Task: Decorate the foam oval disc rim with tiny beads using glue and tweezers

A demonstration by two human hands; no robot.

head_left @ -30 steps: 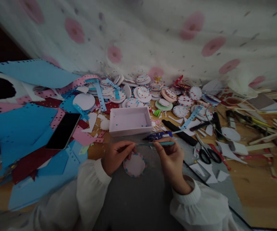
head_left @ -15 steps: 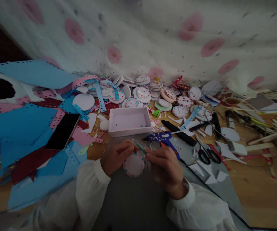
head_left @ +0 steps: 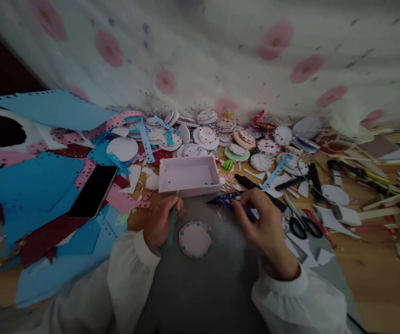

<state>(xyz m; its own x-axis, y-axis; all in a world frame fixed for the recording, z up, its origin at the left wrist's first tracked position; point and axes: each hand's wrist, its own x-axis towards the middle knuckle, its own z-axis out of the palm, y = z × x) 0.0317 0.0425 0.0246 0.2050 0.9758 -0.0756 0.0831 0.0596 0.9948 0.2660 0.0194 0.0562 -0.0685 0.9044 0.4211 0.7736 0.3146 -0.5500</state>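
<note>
My left hand [head_left: 161,221] is closed around a thin green stick [head_left: 172,225] that slants down from its fingers, left of the disc. A small round white disc [head_left: 195,239] edged with red and blue dots lies flat on the dark grey surface between my hands, touched by neither. My right hand [head_left: 262,227] has thumb and fingers curled around the blue hot glue gun [head_left: 225,199]. The gun's nozzle points left, and its handle is partly hidden by the hand. A shallow pale pink box [head_left: 189,189] sits just beyond my hands with small blue dots in it.
Stacks of dotted discs [head_left: 206,135] line the back by the flowered curtain [head_left: 200,55]. Leftward lie a phone [head_left: 93,191] and blue felt sheets [head_left: 33,181]. Black-handled scissors [head_left: 304,226], paper scraps and wooden sticks [head_left: 384,202] cover the right side.
My hands have moved apart. The dotted disc, earlier between them, now lies alone on the surface. The green stick is now in my left hand, and my right hand has moved onto the glue gun.
</note>
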